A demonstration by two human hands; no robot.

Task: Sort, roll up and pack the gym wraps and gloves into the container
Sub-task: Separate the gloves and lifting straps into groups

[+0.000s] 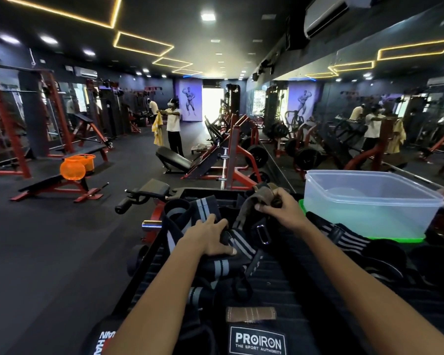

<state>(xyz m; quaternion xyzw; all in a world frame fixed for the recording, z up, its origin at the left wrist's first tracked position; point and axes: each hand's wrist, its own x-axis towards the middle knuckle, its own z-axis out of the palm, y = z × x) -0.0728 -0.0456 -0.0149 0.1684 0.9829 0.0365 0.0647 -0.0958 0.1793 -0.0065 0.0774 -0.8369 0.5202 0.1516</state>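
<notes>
A heap of black gym wraps with grey stripes (203, 206) lies on a black ribbed bench top (280, 285). My left hand (210, 238) rests on the heap, its fingers curled round a black strap. My right hand (280, 206) grips a brown-grey glove (254, 201) and holds it up over the heap. A clear plastic container (369, 201) stands to the right on a green lid (395, 239), with nothing visible inside. More striped wraps (344, 234) lie in front of the container. A black PROIRON item (256, 339) with a brown patch sits nearest to me.
A metal carabiner (263, 233) lies among the straps. Left of the bench is open dark floor, with an orange basket (73, 167) on a flat bench. Red weight machines stand ahead, a mirror wall runs along the right, and two people stand far back.
</notes>
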